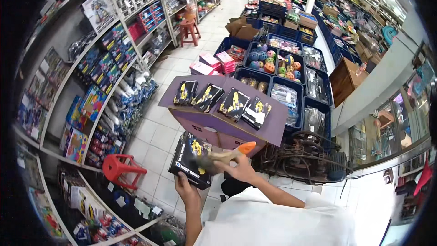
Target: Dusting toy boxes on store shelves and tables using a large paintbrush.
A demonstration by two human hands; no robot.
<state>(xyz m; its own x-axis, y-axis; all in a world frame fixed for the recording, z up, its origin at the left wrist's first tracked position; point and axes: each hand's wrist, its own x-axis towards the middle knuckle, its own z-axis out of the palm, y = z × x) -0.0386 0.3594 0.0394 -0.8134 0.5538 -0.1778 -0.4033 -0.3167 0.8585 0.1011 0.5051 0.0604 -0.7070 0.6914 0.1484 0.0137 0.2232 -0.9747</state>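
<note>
A black toy box (184,159) with a yellow model pictured on it rests tilted in my left hand (187,188), which grips its lower edge. My right hand (241,170) holds a flat brush (223,157) by its pale, orange-tipped handle. The blurred bristles lie over the face of the box. Just beyond stands a purple cardboard carton (205,123) with its flaps spread. On the flaps lie several similar black boxes (235,104), one bearing a white label.
Shelves of packaged toys (102,65) run along the left. A red plastic stool (123,171) stands near them on the tiles. Blue crates (288,89) of balls and packets fill the far right side. A belt-driven machine (304,160) sits right of the carton.
</note>
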